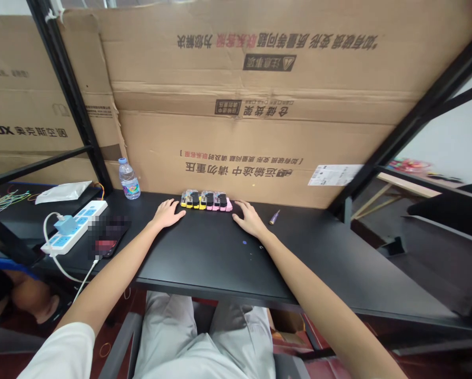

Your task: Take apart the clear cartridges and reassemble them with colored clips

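Note:
My left hand [167, 213] lies palm down on the black desk [198, 258], its fingertips just left of a tight row of small yellow, black and pink plastic pieces [206, 200]. My right hand [252, 220] rests the same way near the row's pink end. The row stands at the desk's far edge, between my hands, and neither hand holds anything. I cannot tell what the pieces are at this size. A small screwdriver [274, 217] with a yellow-tipped shaft lies to the right of my right hand.
A water bottle [128, 179], white packet [63, 192], white power strip [74, 227] with blue charger, and blurred phone [107, 237] sit at the left. Cardboard sheets [239, 105] stand behind the desk, black shelf posts [68, 89] beside them. Tangled coloured wires [5, 201] lie far left.

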A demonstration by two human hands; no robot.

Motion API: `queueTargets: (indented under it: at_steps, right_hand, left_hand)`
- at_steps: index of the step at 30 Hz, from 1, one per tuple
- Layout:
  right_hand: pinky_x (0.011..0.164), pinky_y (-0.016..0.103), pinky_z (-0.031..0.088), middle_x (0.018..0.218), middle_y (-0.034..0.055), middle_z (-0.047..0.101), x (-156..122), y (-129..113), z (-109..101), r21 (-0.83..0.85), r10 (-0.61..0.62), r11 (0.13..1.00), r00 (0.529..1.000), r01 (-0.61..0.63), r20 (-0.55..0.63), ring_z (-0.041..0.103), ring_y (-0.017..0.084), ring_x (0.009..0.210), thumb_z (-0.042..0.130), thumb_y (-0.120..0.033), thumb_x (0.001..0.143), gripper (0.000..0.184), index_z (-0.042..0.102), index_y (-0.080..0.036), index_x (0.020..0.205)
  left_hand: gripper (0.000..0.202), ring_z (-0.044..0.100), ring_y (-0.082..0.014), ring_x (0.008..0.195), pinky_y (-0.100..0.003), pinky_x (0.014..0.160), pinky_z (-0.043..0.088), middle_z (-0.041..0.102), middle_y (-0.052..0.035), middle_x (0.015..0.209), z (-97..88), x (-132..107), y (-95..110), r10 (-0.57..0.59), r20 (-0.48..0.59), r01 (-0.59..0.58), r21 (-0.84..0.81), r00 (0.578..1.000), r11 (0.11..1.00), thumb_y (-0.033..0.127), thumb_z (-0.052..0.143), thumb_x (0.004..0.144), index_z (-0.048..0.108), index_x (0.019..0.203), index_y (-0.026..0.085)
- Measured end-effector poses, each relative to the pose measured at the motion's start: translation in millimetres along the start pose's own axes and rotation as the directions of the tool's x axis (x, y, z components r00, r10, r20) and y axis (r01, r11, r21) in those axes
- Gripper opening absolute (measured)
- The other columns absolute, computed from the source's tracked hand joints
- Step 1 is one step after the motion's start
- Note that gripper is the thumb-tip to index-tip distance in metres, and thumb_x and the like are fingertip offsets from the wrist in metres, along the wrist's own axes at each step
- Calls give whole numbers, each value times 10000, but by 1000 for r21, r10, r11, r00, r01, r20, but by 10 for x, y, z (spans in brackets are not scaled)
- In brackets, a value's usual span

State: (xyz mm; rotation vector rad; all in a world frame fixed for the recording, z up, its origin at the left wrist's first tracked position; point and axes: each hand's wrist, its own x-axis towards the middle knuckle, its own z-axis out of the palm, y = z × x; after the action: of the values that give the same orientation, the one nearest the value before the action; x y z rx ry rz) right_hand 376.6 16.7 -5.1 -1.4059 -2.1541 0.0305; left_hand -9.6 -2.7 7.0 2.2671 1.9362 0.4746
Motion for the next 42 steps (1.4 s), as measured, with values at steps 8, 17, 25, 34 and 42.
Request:
queueTargets:
  at_steps: [8, 17, 25, 34, 42]
  right_hand:
    - [1226, 535, 434, 1604, 170, 549, -5, -410, -53, -62, -268, 963, 960, 263, -81, 498, 322, 1499, 542, -260, 999, 369, 670, -189, 1338]
    - [1245, 565, 409, 1695, 225, 420, -17, -425, 61, -169, -326, 932, 945, 322, 7, 434, 385, 1550, 547, -255, 1003, 430, 687, -109, 1382]
    - [1161, 568, 494, 1675, 269, 419, -12, -420, 75, -180, -347, 921, 938, 345, 22, 615, 368, 1370, 494, -204, 1006, 418, 666, -92, 1370]
    - [1186, 634, 458, 1645, 285, 446, -20, -611, -46, -129, -425, 903, 895, 409, -133, 466, 392, 1514, 503, -155, 1000, 424, 617, -108, 1405]
    - [1045, 559, 596, 1537, 188, 592, -185, -1000, -89, 198, -557, 775, 797, 600, -233, 714, 285, 1145, 605, -216, 981, 359, 716, -214, 1323]
  left_hand:
    - [755, 354, -392, 1598, -514, 1290, 279, 397, -199, 1718, -25, -9, 26, -4, 20, 3, 26, 1000, 1000, 665, 464, 1009, 517, 1564, 156]
    - [728, 354, -395, 1597, -522, 1290, 276, 403, -197, 1713, -32, -19, 34, -4, 16, 4, 1, 1000, 1000, 640, 498, 1000, 531, 1553, 168]
    - [658, 414, -425, 1560, -571, 1268, 324, 451, -213, 1677, 19, -9, 23, -14, -55, 11, -63, 998, 998, 591, 604, 964, 593, 1479, 182]
    - [557, 377, -351, 1576, -557, 1263, 379, 245, -154, 1766, -267, -132, 247, 33, -455, -113, -150, 890, 982, 366, 616, 1011, 484, 1539, 249]
    - [255, 591, -284, 1402, -534, 1217, 420, 664, -91, 1476, -236, -306, 749, 514, -506, -666, -175, 693, 725, 328, 694, 1017, 709, 1267, 280]
